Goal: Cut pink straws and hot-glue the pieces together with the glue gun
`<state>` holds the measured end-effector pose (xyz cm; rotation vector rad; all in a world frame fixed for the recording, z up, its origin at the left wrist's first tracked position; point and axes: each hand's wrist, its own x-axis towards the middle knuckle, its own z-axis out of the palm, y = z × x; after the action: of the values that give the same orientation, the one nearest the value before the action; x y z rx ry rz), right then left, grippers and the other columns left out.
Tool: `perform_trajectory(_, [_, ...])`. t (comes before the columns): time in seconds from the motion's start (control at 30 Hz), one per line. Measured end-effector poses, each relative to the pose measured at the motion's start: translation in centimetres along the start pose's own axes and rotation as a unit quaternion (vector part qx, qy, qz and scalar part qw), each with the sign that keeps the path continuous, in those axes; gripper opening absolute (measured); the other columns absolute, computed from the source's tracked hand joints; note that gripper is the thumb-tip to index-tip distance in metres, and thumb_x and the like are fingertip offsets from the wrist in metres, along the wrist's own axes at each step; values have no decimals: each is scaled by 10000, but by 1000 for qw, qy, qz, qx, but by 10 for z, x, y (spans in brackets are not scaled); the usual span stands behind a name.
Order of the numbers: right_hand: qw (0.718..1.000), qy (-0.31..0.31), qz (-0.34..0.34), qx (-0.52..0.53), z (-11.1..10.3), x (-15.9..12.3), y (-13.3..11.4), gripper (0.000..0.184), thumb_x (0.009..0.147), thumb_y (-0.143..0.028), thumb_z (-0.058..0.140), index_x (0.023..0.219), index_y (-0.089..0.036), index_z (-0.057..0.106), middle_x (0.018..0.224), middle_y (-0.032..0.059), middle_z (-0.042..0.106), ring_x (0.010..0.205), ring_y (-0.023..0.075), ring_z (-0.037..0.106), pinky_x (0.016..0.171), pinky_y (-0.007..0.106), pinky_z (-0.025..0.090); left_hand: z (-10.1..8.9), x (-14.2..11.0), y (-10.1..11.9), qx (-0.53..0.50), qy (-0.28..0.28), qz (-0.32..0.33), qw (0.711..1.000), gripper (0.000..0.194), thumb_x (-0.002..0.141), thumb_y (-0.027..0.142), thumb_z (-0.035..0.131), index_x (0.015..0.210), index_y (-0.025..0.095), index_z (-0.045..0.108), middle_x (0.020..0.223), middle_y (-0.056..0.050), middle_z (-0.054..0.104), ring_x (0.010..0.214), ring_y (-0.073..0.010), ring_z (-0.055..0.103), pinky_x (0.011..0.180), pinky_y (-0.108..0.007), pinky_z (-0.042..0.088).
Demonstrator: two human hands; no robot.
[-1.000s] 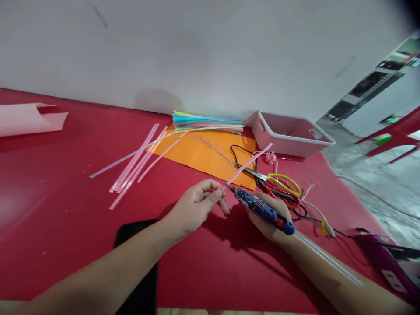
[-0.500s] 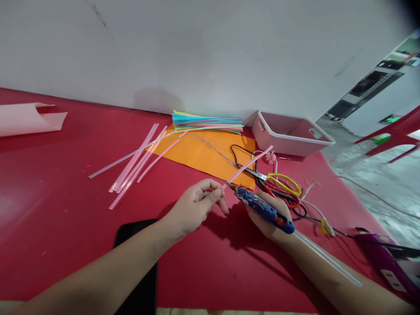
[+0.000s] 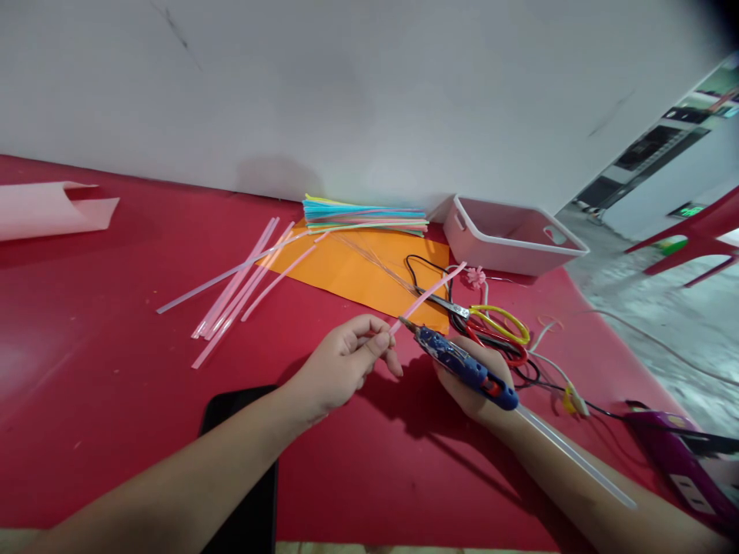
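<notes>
My left hand [image 3: 352, 360] pinches the near end of a pink straw [image 3: 434, 288], which slants up to the right. My right hand [image 3: 473, 385] is wrapped around a blue hot glue gun [image 3: 465, 369]. A clear glue stick [image 3: 577, 454] juts from the back of the gun over my right forearm. The gun's nozzle is at the straw, close to my left fingertips; whether it touches I cannot tell. Just beyond my right hand lie scissors [image 3: 499, 323] with yellow and red handles. Several loose pink straws [image 3: 242, 285] rest on the red table [image 3: 115, 369] at left.
At the wall lies a bundle of coloured straws [image 3: 363, 213] on an orange sheet [image 3: 358, 269]. A pink basket [image 3: 513, 238], a small pink flower [image 3: 476, 277], cables [image 3: 540, 377] and a purple power strip [image 3: 670, 454] are at right. A black phone-like slab [image 3: 248, 492] is under my left forearm.
The pink straw's far end has shifted slightly left and down, and the straw looks a little bent. Both hands have stayed almost in place.
</notes>
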<state>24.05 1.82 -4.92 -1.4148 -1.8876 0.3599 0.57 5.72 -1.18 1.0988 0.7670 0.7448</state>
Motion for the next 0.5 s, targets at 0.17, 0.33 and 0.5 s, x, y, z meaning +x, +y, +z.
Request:
perform_trajectory(0.17, [1000,0,7,0,2,-1,3,34,800,-205,631,813,-233,617,622,-9,639,499,141,561,467,244,466,0,-1,1,-3,0,1,1000,255,911,422,588,809,208,493,671,23,667,419,-50,267,424,-205,213])
perform_trajectory(0.33, [1000,7,11,1,2,-1,2,39,795,-210,635,813,-235,610,610,-17,629,493,137,553,461,243,461,0,-1,1,-4,1,-2,1000,243,912,411,586,812,208,497,670,20,666,415,-51,269,418,-202,218])
perform_trajectory(0.5, [1000,3,0,12,1,1,-1,40,790,-196,623,797,-228,600,598,-24,619,482,131,543,457,239,455,-1,-1,2,-9,-4,-9,1000,214,930,369,561,809,210,486,659,26,662,409,-48,259,408,-192,213])
